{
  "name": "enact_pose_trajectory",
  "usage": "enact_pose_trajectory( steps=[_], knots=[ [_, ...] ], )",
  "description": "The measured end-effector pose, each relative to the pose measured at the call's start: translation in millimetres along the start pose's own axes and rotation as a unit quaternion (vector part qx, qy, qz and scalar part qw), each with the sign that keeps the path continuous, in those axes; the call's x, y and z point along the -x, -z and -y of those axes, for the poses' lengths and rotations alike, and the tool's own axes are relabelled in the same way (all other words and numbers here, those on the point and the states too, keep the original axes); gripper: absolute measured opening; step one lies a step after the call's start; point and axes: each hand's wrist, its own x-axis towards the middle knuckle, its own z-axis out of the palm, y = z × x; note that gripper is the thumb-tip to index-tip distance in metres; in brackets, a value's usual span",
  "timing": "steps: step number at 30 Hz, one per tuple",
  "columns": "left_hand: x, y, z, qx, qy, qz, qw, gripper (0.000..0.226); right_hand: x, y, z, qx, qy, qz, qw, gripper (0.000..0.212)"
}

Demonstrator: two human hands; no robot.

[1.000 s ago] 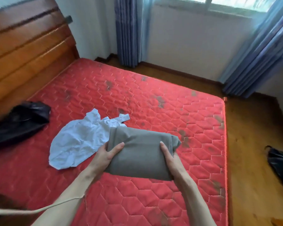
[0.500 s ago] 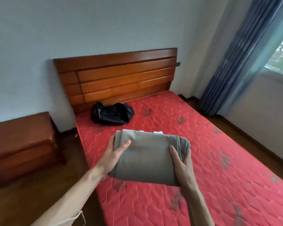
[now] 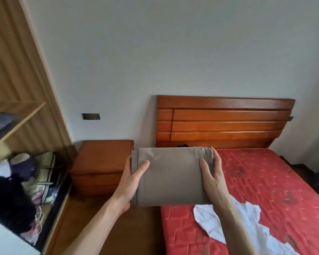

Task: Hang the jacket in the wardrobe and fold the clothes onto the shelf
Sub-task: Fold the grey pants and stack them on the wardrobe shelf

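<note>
Red quilted mattress fills the lower right, its near left edge running along a strip of bare wood floor. Wooden headboard stands against the grey wall at the mattress's far end. Light wood wardrobe rises at far left, open, with one shelf edge slanting across and a blurred heap of dark and pale things below it. Brown nightstand sits between wardrobe and headboard, close to both. Folded grey garment is held in the air over the gap between nightstand and mattress. Left hand grips its left edge, thumb on top, fingers under. Right hand grips the right edge the same way. Crumpled white garment lies on the mattress near its left edge, partly behind the right forearm.
</note>
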Motion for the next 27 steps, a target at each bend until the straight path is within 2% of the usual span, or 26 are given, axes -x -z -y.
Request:
enact_pose_trajectory(
  steps=[4,9,17,19,20,22,23,24,26,27],
  knots=[
    [-32.8,59.6,-23.3,0.002,-0.016,-0.045,0.999,0.059,-36.6,-79.0,14.3,0.005,0.02,0.024,0.999,0.034],
    [-62.4,118.6,-42.6,0.001,-0.026,-0.098,0.995,0.058,-70.3,-159.1,25.5,0.02,0.007,0.07,0.997,0.039],
    [-125.1,189.9,-59.3,-0.004,-0.048,-0.19,0.981,0.059,-140.6,-267.0,43.6,0.002,0.008,0.146,0.989,0.033],
    [-146.7,203.6,-71.2,0.002,-0.057,-0.223,0.973,0.049,-167.8,-299.7,43.8,-0.002,0.013,0.172,0.985,0.042],
    [-158.8,211.5,-76.6,0.001,-0.056,-0.239,0.969,0.047,-182.0,-316.9,43.8,-0.007,0.018,0.185,0.983,0.055],
    [-182.7,226.8,-88.7,-0.007,-0.056,-0.268,0.962,0.056,-211.4,-350.7,46.2,-0.013,0.008,0.206,0.978,0.077],
    [-194.9,233.8,-94.7,-0.01,-0.058,-0.284,0.957,0.062,-226.7,-367.6,48.0,-0.018,0.004,0.225,0.974,0.073],
    [-206.7,240.7,-99.7,-0.013,-0.057,-0.3,0.952,0.065,-241.0,-382.7,50.3,-0.026,0.003,0.244,0.97,0.06],
    [-227.8,251.9,-110.8,-0.014,-0.064,-0.326,0.943,0.062,-269.4,-413.2,53.9,-0.033,0.003,0.273,0.961,0.037],
    [-237.4,256.9,-115.7,-0.014,-0.065,-0.341,0.938,0.06,-281.2,-427.3,58.3,-0.033,0.007,0.29,0.957,0.034]
  ],
)
